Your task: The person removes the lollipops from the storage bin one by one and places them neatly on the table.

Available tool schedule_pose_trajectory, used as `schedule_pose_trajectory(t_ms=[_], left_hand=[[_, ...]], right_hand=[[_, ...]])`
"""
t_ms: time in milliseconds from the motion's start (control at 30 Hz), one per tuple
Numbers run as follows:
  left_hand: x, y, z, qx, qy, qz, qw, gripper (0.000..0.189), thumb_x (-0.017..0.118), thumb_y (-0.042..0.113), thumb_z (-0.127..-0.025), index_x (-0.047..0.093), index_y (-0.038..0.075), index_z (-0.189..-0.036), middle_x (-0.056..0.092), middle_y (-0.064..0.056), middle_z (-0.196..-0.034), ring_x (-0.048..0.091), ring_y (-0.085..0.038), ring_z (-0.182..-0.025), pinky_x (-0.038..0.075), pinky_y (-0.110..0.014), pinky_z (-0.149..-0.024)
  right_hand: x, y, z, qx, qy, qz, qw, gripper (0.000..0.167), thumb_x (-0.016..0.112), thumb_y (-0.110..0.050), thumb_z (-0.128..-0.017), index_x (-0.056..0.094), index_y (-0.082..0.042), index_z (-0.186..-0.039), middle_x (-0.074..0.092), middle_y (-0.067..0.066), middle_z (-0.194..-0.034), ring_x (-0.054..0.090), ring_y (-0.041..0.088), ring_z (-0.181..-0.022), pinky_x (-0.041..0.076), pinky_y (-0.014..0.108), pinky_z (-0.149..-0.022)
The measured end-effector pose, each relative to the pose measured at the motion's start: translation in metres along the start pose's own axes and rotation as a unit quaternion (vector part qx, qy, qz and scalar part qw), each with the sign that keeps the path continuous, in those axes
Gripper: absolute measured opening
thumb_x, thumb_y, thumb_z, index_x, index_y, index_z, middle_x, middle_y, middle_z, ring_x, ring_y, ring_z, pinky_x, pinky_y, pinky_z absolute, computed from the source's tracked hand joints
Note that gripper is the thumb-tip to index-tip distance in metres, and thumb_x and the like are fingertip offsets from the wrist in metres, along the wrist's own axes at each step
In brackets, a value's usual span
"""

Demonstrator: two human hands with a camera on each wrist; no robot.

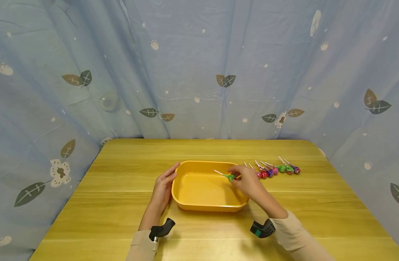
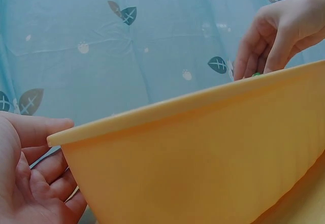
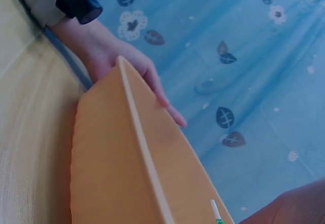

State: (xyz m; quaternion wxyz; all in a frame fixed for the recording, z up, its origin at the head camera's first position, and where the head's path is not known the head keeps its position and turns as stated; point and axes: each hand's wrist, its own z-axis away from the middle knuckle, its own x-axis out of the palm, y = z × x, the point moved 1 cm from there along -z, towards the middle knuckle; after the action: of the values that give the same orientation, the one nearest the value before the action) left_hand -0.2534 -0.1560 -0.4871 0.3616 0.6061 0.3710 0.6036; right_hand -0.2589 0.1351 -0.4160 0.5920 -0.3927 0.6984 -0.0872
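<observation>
A yellow plastic bin (image 1: 206,208) sits on the table in front of me. At its left end my left hand (image 1: 162,186) touches the rim and outer wall with its fingers, which lie fairly straight. My right hand (image 1: 246,181) pinches a green-wrapped lollipop (image 1: 231,177) by its candy head, over the right part of the bin. The lollipop's white stick points left; in the right wrist view the stick (image 3: 215,210) shows above the rim. From the left wrist view, the bin's wall (image 2: 193,168) hides most of the lollipop.
Right of the bin, several lollipops lie in a row, among them a red one (image 1: 263,174), a green one (image 1: 289,169) and a purple one (image 1: 296,169). The wooden table (image 1: 114,203) ends at a blue patterned curtain (image 1: 193,72) behind.
</observation>
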Motion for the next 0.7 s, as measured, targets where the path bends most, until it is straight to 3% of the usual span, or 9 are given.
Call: schedule_pose_trajectory(t_ms=[233, 467, 700], left_hand=[[0.0, -0.001, 0.0, 0.004, -0.004, -0.003, 1.0, 0.043, 0.048, 0.005, -0.099, 0.047, -0.001, -0.141, 0.043, -0.008, -0.148, 0.036, -0.017, -0.136, 0.03, -0.03, -0.11], [0.001, -0.001, -0.001, 0.002, 0.0, 0.0, 1.0, 0.042, 0.048, 0.004, -0.099, 0.049, 0.0, -0.14, 0.044, -0.007, -0.147, 0.036, -0.016, -0.136, 0.029, -0.03, -0.111], [0.0, -0.001, 0.0, 0.002, -0.001, 0.003, 1.0, 0.042, 0.048, 0.004, -0.099, 0.049, 0.0, -0.14, 0.046, -0.006, -0.146, 0.039, -0.014, -0.134, 0.031, -0.028, -0.11]], right_hand=[[-0.008, 0.006, 0.012, 0.021, 0.045, -0.019, 0.9986, 0.026, 0.076, 0.005, -0.077, 0.072, 0.001, -0.102, 0.067, 0.009, -0.091, 0.064, 0.023, -0.082, 0.057, 0.036, -0.071], [-0.018, 0.013, 0.024, 0.013, 0.105, -0.006, 0.9943, 0.022, 0.076, 0.002, -0.077, 0.074, -0.002, -0.098, 0.068, 0.01, -0.098, 0.065, 0.021, -0.079, 0.057, 0.037, -0.067], [-0.026, 0.024, 0.032, 0.032, 0.122, -0.009, 0.992, 0.025, 0.074, 0.003, -0.079, 0.073, 0.0, -0.104, 0.066, 0.018, -0.109, 0.066, 0.027, -0.083, 0.057, 0.038, -0.069]])
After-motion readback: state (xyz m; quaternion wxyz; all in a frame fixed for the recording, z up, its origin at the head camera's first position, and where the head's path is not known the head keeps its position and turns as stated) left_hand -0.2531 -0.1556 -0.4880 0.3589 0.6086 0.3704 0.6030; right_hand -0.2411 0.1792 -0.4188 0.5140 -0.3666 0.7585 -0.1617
